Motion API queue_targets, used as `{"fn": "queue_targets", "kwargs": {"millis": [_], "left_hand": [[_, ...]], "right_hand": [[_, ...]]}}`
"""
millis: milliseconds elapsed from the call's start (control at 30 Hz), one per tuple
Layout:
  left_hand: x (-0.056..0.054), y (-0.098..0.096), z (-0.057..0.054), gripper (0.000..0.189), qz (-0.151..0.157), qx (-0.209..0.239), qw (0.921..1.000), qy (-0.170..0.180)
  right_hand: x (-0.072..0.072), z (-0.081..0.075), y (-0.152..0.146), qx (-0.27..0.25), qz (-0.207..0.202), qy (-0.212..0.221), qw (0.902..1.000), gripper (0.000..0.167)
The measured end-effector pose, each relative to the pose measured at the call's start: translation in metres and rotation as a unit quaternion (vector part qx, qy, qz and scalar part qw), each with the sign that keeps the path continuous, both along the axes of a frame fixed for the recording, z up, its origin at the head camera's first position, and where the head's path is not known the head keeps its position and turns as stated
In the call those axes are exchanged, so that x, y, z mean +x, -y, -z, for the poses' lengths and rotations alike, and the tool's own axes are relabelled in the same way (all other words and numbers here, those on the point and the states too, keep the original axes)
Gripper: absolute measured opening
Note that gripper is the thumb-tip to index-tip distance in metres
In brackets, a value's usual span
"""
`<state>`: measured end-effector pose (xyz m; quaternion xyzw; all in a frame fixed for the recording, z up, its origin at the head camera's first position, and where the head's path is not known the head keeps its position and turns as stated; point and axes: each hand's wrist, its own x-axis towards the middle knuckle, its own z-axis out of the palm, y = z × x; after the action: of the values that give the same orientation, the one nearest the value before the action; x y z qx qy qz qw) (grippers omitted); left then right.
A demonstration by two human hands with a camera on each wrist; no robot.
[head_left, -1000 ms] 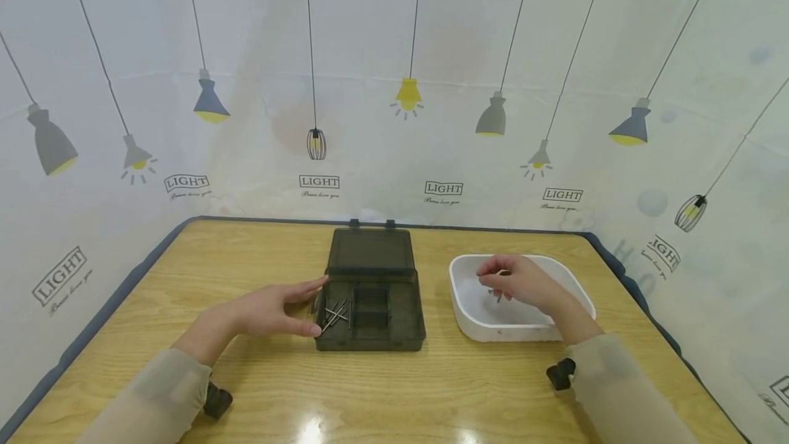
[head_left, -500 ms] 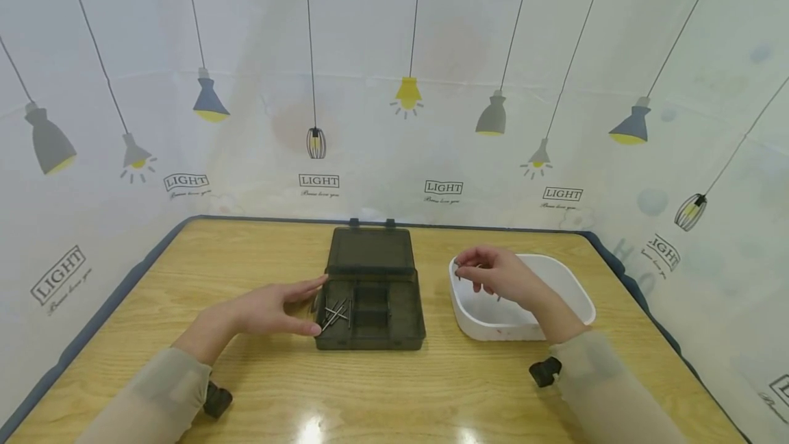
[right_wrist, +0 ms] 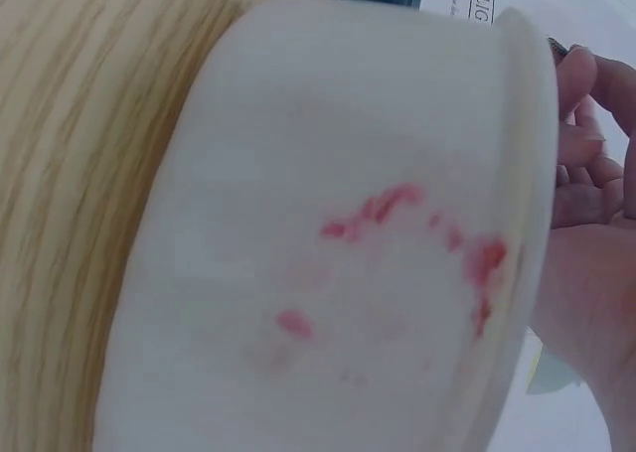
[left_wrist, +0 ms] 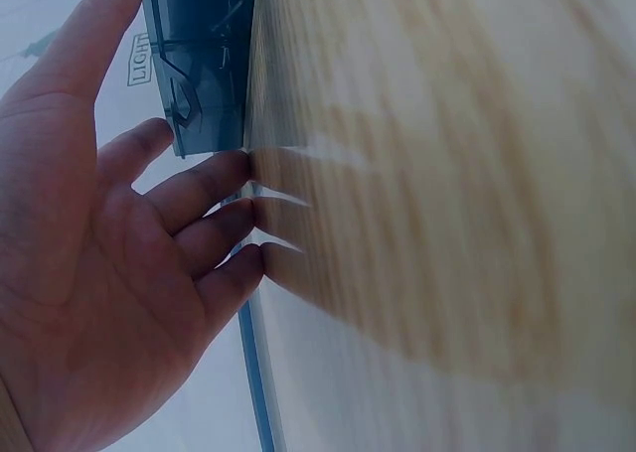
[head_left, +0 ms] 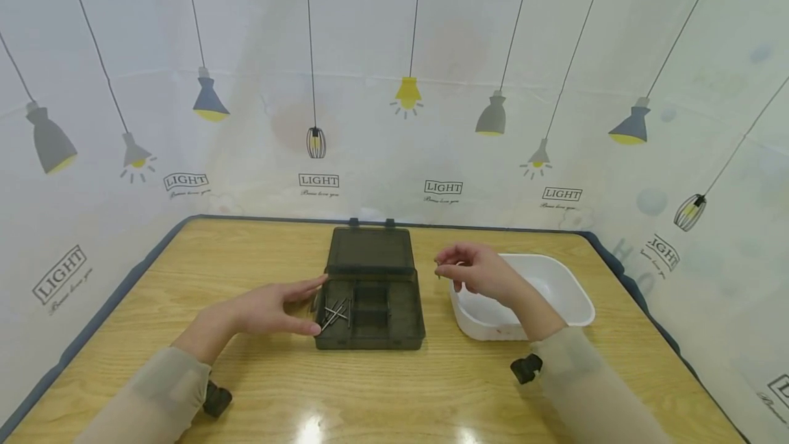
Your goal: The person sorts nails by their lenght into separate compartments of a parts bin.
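A dark translucent compartment box (head_left: pixel 405 317) stands on the table with its lid (head_left: pixel 371 250) tilted back. Several thin metal screws (head_left: pixel 335 314) lie crossed in its left compartment. My left hand (head_left: pixel 265 310) rests at the box's left side, thumb by the front corner and fingers extended. In the left wrist view the fingertips are down at the table beside the box (left_wrist: pixel 204 84). My right hand (head_left: pixel 483 276) pinches a small dark screw (head_left: pixel 438 270) between thumb and fingertips, just past the left rim of the white basin (head_left: pixel 557 286). Its ridged end (right_wrist: pixel 558 48) shows in the right wrist view.
Red smudges (right_wrist: pixel 383 209) mark the basin's outer wall in the right wrist view. The wooden table (head_left: pixel 265 389) ends at a dark blue edge (head_left: pixel 259 220) along a printed white backdrop (head_left: pixel 370 156).
My right hand has moved left, from over the inside of the basin to beyond its left rim, with the screw between its fingers. The left hand and the box have stayed in place.
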<state>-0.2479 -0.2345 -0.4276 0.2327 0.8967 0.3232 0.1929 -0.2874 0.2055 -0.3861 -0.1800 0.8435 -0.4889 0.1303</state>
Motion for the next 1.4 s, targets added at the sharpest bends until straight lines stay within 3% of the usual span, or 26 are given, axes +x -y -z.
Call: {"fn": "queue_targets", "kwargs": {"millis": [267,467,933,1400], "left_hand": [[0.000,0.000,-0.001,0.105,-0.001,0.004,1.0000,0.003],[0.000,0.000,-0.001,0.104,-0.001,-0.001,1.0000,0.003],[-0.001,0.000,0.001,0.104,0.000,-0.002,1.0000,0.003],[-0.002,0.001,0.002,0.104,-0.001,0.001,1.0000,0.007]], "right_hand": [[-0.004,0.002,0.021,-0.002,-0.030,0.008,0.9995,0.024],[-0.003,0.004,0.035,0.022,-0.055,0.018,0.9981,0.031],[0.001,0.011,0.049,0.063,-0.092,0.042,0.9928,0.025],[0.004,0.011,0.049,0.087,-0.095,0.030,0.9912,0.025]]}}
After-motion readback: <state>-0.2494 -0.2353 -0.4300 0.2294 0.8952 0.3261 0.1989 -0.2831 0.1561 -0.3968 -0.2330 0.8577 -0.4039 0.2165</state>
